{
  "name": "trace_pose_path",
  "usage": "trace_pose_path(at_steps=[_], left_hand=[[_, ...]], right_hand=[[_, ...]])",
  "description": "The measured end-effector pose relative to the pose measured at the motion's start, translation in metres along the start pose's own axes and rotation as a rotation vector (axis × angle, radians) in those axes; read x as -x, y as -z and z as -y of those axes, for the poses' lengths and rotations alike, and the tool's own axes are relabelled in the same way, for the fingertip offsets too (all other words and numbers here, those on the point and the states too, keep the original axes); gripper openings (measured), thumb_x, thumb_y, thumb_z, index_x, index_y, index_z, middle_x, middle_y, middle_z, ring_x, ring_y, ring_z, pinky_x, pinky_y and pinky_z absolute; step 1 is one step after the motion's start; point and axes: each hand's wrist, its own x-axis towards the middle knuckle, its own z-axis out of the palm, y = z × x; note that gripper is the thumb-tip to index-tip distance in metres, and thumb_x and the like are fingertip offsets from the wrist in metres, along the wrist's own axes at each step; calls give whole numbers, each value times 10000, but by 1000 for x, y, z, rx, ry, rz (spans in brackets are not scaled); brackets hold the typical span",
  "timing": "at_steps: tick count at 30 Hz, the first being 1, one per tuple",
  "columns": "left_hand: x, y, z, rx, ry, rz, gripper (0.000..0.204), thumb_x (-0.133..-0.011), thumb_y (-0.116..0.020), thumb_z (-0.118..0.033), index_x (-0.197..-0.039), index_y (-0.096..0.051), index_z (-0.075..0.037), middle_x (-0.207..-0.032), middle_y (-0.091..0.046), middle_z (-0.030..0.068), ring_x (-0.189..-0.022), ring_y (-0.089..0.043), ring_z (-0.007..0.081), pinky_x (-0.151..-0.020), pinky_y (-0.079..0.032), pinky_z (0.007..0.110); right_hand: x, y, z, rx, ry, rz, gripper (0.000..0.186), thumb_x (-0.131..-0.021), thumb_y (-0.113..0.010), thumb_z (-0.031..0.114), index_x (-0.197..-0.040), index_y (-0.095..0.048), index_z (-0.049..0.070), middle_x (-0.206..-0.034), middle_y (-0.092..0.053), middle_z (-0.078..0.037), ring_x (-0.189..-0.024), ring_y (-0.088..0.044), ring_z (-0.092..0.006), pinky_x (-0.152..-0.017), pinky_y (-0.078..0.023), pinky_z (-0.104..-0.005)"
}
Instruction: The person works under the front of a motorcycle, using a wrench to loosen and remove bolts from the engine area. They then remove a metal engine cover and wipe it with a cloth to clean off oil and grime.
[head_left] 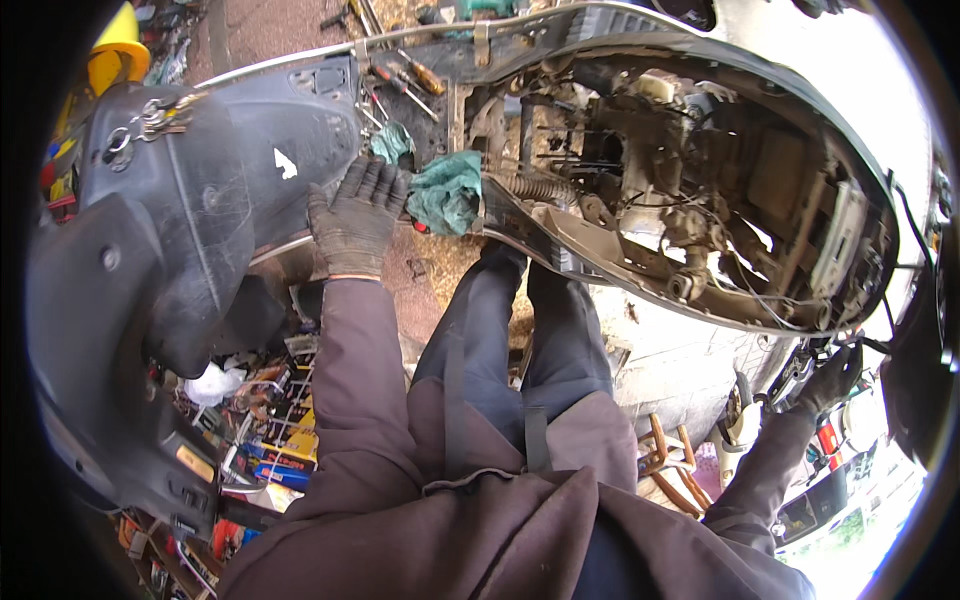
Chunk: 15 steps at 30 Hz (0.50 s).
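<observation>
My left hand (360,218), in a worn dark work glove, lies flat with fingers stretched out on the edge of the scooter's dark footboard (290,150). A crumpled green rag (446,193) is just right of its fingertips, and a smaller green cloth (392,143) is just beyond them. Several screwdrivers (408,88) lie on the footboard farther away. My right hand (832,382), also gloved, reaches far right below the tail of the scooter's open body (640,285). Its fingers look extended, and I see nothing held in them.
The seat area is uncovered, exposing the dusty engine bay (680,190) with hoses and wires. A bunch of keys (165,115) sits at the front panel. A yellow helmet-like object (118,50) is at far left. Tools and boxes (275,460) crowd the lower left; a wooden stool (665,465) stands lower right.
</observation>
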Motion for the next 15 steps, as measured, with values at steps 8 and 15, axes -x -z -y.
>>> trace_pose_path(at_steps=[8, 15], left_hand=[[78, -80, 65, -147, 243, 160, 603, -880, -544, -577, -1139, -634, -40, -1025, -651, 126, -932, -609, 293, -879, -494, 486], [168, -130, 133, -494, 389, 192, 418, -920, -535, -455, -1019, -666, -71, -936, -672, 104, -845, -639, 282, -788, -540, 494]], right_hand=[[152, 50, 60, -401, -101, 310, 180, -942, -577, 45, -1093, -655, -16, -990, -670, -92, -925, -620, -192, -859, -492, -311], [191, 84, 86, -842, -329, 600, 139, -937, -601, 58, -1027, -683, -8, -913, -663, -109, -834, -636, -180, -773, -499, -282]])
